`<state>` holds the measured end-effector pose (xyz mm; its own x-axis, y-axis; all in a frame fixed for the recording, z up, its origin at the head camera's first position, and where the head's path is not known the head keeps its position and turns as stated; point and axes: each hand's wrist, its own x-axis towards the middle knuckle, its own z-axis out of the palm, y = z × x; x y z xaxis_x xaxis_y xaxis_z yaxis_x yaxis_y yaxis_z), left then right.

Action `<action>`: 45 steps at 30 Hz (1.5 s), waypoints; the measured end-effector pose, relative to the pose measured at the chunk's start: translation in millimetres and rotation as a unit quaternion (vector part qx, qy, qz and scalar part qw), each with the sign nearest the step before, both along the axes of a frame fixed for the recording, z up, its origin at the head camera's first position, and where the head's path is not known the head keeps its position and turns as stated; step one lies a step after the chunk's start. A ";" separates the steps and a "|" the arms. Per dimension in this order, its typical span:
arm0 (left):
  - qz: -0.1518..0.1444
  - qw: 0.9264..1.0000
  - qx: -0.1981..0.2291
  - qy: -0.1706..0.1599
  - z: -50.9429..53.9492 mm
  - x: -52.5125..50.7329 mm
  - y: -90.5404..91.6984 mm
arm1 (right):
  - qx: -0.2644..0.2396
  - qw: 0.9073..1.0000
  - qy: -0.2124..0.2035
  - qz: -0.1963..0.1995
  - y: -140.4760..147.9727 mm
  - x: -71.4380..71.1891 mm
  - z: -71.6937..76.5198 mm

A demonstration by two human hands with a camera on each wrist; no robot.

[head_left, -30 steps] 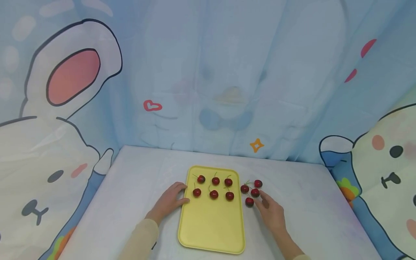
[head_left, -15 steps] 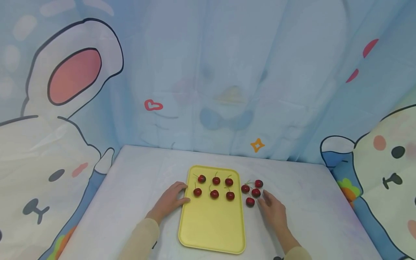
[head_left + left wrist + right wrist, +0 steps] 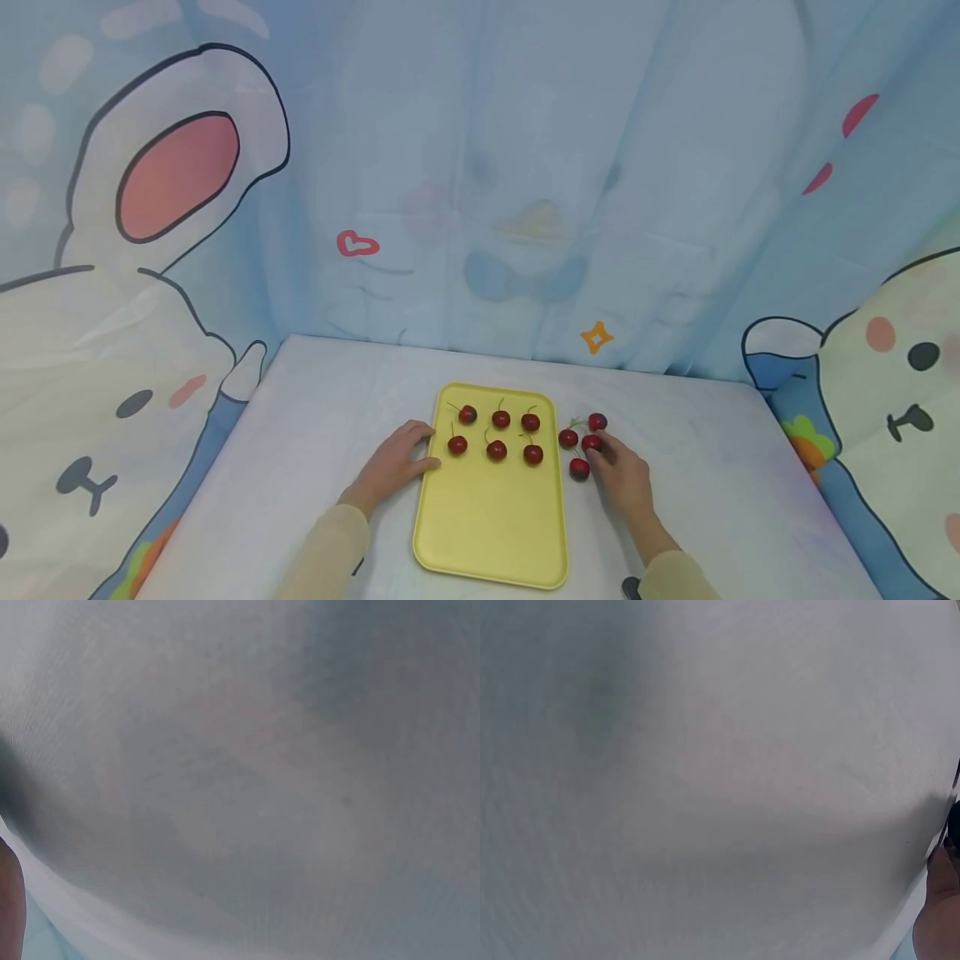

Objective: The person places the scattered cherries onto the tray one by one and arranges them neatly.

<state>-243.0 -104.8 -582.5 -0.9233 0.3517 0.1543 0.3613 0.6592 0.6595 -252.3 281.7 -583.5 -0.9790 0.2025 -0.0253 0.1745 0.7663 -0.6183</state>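
Observation:
A yellow tray (image 3: 491,517) lies on the white-covered table, with two rows of red stemmed cherries (image 3: 497,451) on its far half. My left hand (image 3: 390,467) rests on the tray's left rim, thumb and fingers spread apart. Just right of the tray, several loose cherries (image 3: 579,469) lie in a small cluster. There my right hand (image 3: 626,479) pinches one cherry (image 3: 591,442) between thumb and fingertips. Only a bit of the left hand (image 3: 10,900) shows in the left wrist view. At the edge of the right wrist view, fingers (image 3: 939,907) touch a dark round thing.
Light blue cartoon curtains (image 3: 525,167) hang behind the table and along both sides. The white tabletop (image 3: 712,475) extends around the tray. A small dark object (image 3: 632,587) shows beside the right sleeve (image 3: 678,575).
My right hand drew back slightly to the right from the loose cherries, then came back in and took hold of one. My left hand stays at the tray's rim.

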 end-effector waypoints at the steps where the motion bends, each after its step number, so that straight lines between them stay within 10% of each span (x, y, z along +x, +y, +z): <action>1: 0.000 1.000 0.000 0.001 0.3 0.3 0.2 | 0.001 1.000 0.000 -0.001 -0.5 -0.3 0.2; 22: 0.005 1.000 -0.005 0.009 0.8 -1.3 -0.1 | -0.005 0.999 0.038 0.016 -27.8 13.1 33.4; 45: -0.003 1.000 -0.004 0.009 -1.5 -1.2 0.2 | -0.066 0.972 0.082 0.210 -140.4 61.9 30.5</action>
<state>-244.2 -104.6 -583.9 -0.9186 0.3577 0.1681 0.3764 0.6623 0.6478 -190.4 141.3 -553.1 -0.9676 -0.2099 0.1403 -0.2462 0.6612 -0.7086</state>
